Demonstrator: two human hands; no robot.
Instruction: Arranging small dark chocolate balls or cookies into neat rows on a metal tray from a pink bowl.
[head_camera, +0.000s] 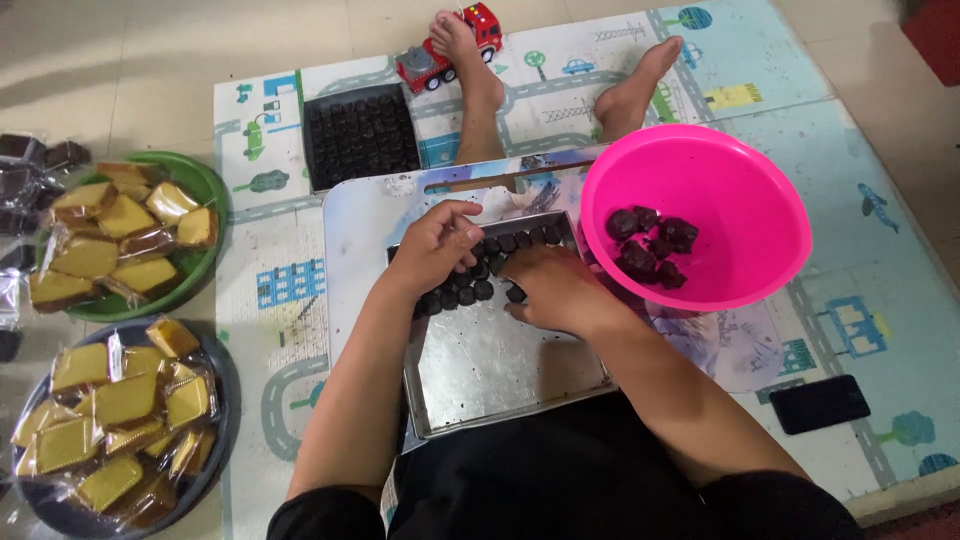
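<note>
A metal baking tray (500, 365) lies on a small lap table (365, 215) in front of me. Rows of small dark round pieces (478, 282) fill its far end. My left hand (437, 245) rests fingers-down on those pieces at the tray's far left. My right hand (555, 290) lies over the pieces near the tray's right side; whether it pinches one is hidden. A pink plastic bowl (740, 170) with several dark lumps (650, 245) stands just right of my right hand.
A black tray of dark pieces (360, 135) sits beyond the table, next to a red toy truck (450, 50). A green plate (205, 180) and a dark plate (225, 400) hold wrapped yellow cakes at left. A black phone (820, 403) lies at right. My bare feet reach the mat's far edge.
</note>
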